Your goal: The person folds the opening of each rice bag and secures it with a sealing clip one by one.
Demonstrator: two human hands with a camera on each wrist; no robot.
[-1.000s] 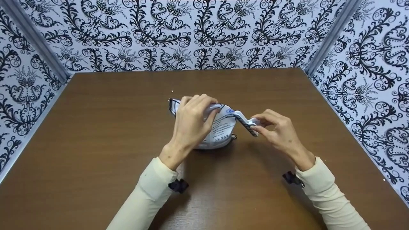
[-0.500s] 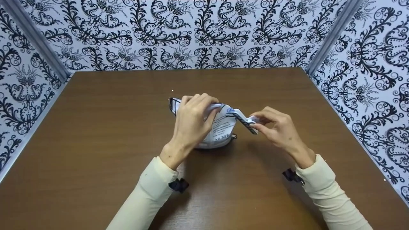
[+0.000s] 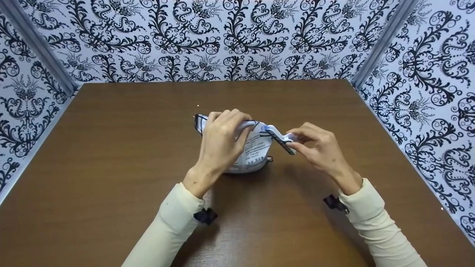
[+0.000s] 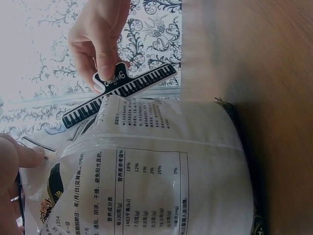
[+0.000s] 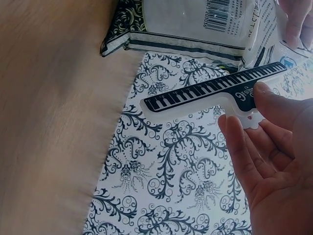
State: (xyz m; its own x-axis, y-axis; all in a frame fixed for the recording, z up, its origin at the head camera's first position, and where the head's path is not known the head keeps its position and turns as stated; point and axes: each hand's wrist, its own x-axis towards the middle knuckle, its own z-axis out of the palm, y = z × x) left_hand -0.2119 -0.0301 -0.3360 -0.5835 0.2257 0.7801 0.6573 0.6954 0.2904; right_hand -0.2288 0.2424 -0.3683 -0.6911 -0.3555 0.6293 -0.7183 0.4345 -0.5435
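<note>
Head view: right hand (image 3: 315, 146) pinches the tab end of a long clip (image 3: 279, 139) printed with piano keys, thumb and fingers curled round it. Right wrist view confirms the pinch: thumb on the clip (image 5: 215, 93) handle, fingers behind it. Left hand (image 3: 222, 142) grips the gathered top of a white printed bag (image 3: 256, 152), fingers curled over the folded mouth.

Bag stands upright on the brown worktop (image 3: 111, 148), near its middle. Left wrist view shows the bag (image 4: 161, 166) face with a printed table of figures, and the clip (image 4: 120, 93) lying along the top edge, held by the other hand. Whether the clip's arms already straddle the fold or only lie against it, I cannot tell.

Progress, judged: bag mouth is folded and held; clip is at the right end of the fold, slanting down to the right, not yet seated across the whole mouth. Left to do: slide or press the clip along the fold and let go.

Pose: both forearms in cream sleeves come in from the near edge, wrists raised, hands meeting over the bag. Patterned black-and-white walls (image 3: 237, 37) stand on three sides.
</note>
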